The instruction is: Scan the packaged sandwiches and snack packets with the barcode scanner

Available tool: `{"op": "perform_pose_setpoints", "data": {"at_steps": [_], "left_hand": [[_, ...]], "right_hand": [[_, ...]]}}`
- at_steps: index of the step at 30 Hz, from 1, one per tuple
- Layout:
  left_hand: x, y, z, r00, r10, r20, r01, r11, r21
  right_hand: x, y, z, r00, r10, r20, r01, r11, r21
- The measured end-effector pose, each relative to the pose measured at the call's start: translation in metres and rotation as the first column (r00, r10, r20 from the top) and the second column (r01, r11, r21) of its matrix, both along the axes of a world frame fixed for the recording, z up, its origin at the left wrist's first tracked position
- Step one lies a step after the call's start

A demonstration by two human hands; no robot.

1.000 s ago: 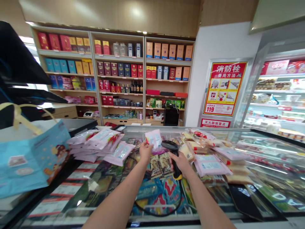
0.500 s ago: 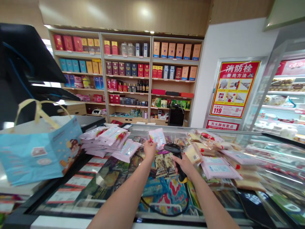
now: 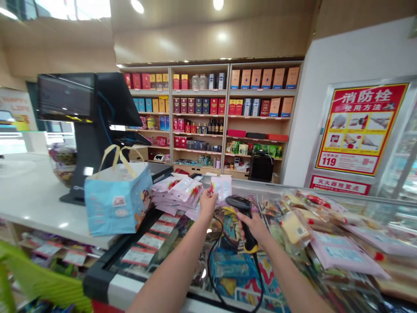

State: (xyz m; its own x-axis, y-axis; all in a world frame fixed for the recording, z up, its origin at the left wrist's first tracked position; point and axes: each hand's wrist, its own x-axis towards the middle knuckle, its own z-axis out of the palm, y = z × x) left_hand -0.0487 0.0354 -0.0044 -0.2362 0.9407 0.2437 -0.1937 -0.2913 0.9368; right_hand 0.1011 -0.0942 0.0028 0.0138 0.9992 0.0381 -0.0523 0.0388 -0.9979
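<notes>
With a pink snack packet point(image 3: 222, 189) pinched in the left hand point(image 3: 207, 202) beside the stacked pink packets point(image 3: 177, 191), and a barcode scanner point(image 3: 243, 213) gripped in the right hand point(image 3: 253, 226), the stack could be toppled by a knock or packets snagged by the looping cable point(image 3: 210, 265).

Between the stacked pale pink packets point(image 3: 177, 191) on the left and the heap of clear-wrapped bread and pink packets point(image 3: 345, 250) on the right, a gap runs over the glass-topped freezer point(image 3: 124, 289). A black handheld scanner with a yellow base point(image 3: 239, 201) stands in this gap, and its thin black cable point(image 3: 209, 265) loops across the near part. Flat red-and-white price tags point(image 3: 151, 240) leave low passage near the stack. Farther left, the light blue bag with raised cream handles point(image 3: 120, 200) and black monitor point(image 3: 67, 98) form tall barriers.
</notes>
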Motion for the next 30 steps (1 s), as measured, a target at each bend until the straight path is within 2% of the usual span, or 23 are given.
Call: {"op": "perform_pose_setpoints", "data": {"at_steps": [4,7,10,12,16,21,24,27,29,30], "left_hand": [[-0.078,-0.002,0.018,0.991,0.111,-0.080,-0.107,0.993,0.057],[-0.135,0.000,0.033,0.944,0.252,-0.213,-0.235,0.967,0.102],[-0.175,0.008,0.051,0.850,0.387,-0.358,-0.361,0.922,0.139],[-0.189,0.017,0.063,0.798,0.416,-0.437,-0.395,0.908,0.143],[-0.196,0.036,0.081,0.739,0.401,-0.541,-0.415,0.904,0.102],[-0.197,0.051,0.086,0.605,0.395,-0.691,-0.445,0.888,0.119],[-0.196,0.049,0.085,0.504,0.406,-0.762,-0.452,0.876,0.168],[-0.190,0.038,0.085,0.403,0.492,-0.772,-0.460,0.838,0.294],[-0.178,0.029,0.086,0.387,0.559,-0.733,-0.431,0.813,0.391],[-0.171,0.025,0.085,0.404,0.578,-0.709,-0.399,0.809,0.433]], "right_hand": [[-0.052,0.005,0.011,0.995,0.090,-0.033,-0.089,0.996,0.029],[-0.092,0.011,0.015,0.984,0.173,-0.046,-0.171,0.984,0.041],[-0.128,0.021,0.020,0.974,0.210,-0.086,-0.206,0.977,0.057],[-0.148,0.029,0.024,0.971,0.219,-0.100,-0.212,0.975,0.073],[-0.173,0.045,0.033,0.979,0.191,-0.072,-0.186,0.981,0.062],[-0.179,0.060,0.037,0.985,0.141,-0.096,-0.135,0.989,0.067],[-0.175,0.063,0.036,0.987,0.116,-0.109,-0.109,0.991,0.072],[-0.170,0.062,0.033,0.989,0.099,-0.107,-0.091,0.993,0.072],[-0.164,0.060,0.030,0.988,0.097,-0.120,-0.087,0.993,0.085],[-0.161,0.059,0.029,0.987,0.095,-0.130,-0.083,0.992,0.096]]}}
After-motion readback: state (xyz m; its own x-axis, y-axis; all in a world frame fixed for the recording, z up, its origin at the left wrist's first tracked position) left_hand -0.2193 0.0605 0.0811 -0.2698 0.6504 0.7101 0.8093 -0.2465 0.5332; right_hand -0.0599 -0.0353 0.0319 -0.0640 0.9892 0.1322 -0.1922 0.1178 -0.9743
